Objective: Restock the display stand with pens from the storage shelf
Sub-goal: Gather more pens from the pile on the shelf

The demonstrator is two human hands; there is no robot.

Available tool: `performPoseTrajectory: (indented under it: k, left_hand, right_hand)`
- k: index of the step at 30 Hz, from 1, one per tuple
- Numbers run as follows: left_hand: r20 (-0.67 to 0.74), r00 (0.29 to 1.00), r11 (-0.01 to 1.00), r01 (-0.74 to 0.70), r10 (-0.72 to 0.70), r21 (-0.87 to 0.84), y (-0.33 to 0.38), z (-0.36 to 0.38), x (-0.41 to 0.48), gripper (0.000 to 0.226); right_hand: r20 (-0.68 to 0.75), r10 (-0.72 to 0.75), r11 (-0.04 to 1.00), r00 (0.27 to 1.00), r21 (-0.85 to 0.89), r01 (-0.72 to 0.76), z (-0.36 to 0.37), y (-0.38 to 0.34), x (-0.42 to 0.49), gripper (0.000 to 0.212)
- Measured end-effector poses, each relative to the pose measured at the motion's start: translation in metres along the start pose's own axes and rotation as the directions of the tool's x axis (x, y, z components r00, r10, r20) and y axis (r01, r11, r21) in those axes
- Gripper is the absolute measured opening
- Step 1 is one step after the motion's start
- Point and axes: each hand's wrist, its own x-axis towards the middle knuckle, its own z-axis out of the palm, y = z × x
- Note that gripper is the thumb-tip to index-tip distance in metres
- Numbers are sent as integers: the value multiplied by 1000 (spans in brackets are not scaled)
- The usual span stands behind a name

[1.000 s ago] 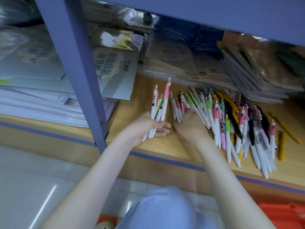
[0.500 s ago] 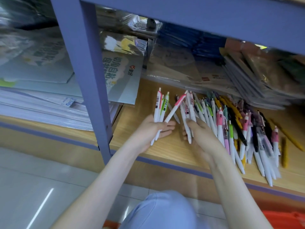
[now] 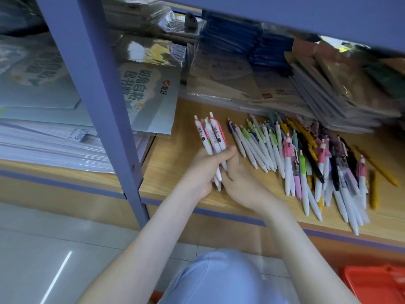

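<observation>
Right now the person is crouched at the wooden shelf (image 3: 175, 172), both bare arms reaching in under the blue beam. Their left hand (image 3: 201, 172) is wrapped around a small bunch of pens (image 3: 211, 137), white barrels with pink clips and barcode stickers, held upright-ish with the clicker ends pointing away toward the back of the shelf and the tips poking out below the palm. Their right hand (image 3: 241, 183) is pressed up against the lower part of that same bunch, back of the hand toward me; its fingers are tucked in behind the left hand's fingers, so I cannot tell whether it is pinching a pen or only touching the bunch. Just to the right of the hands, the rest of the stock lies loose on the board: a pile of pens (image 3: 306, 163), white ones with green, pink and purple clips nearest, black and yellow ones further over, all roughly parallel. A couple of yellow pens (image 3: 372, 189) lie a little apart at the far right. Behind the pile sit stacks of plastic-wrapped packets (image 3: 230, 80). A blue post (image 3: 105, 106) stands to the left of the hands, with a white printed packet (image 3: 151, 95) partly behind it. Down on the floor, at the lower right, is an orange crate (image 3: 377, 284).
</observation>
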Motion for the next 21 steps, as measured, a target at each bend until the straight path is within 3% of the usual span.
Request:
performPoseTrajectory:
  k: [4, 6, 7, 9, 11, 13, 15, 21]
  left_hand:
    - [-132, 989, 996, -68, 59, -64, 1, -6, 7, 11]
    - [-174, 983, 994, -76, 61, -79, 5, -14, 9, 8]
    - [-169, 984, 994, -73, 58, -85, 7, -17, 9, 8]
    - [-149, 987, 993, -71, 57, -90, 9, -20, 8, 11]
    - [-152, 987, 994, -58, 44, -91, 9, -19, 6, 8]
    - [-166, 986, 995, -42, 26, -93, 9, -18, 6, 5]
    - [-186, 982, 996, -30, 14, -85, 9, -17, 8, 14]
    - [-209, 975, 995, 64, -78, -71, 12, -13, 6, 12]
  right_hand:
    - [80, -11, 999, 997, -32, 14, -11, 7, 1, 58]
    - [-77, -10, 1000, 997, -1, 10, -19, 14, 4, 52]
    - [-238, -16, 999, 971, -51, 4, -21, 18, 7, 50]
    - [-479, -18, 938, 878, -311, -150, -22, 27, 15, 50]
    - [-502, 47, 787, 864, -514, -341, -19, 31, 22, 55]
    - [-449, 95, 721, 888, -585, -373, -16, 32, 27, 53]
    - [-414, 101, 773, 904, -540, -334, -15, 31, 31, 48]
    - [-371, 151, 922, 916, -282, -266, -17, 22, 26, 44]
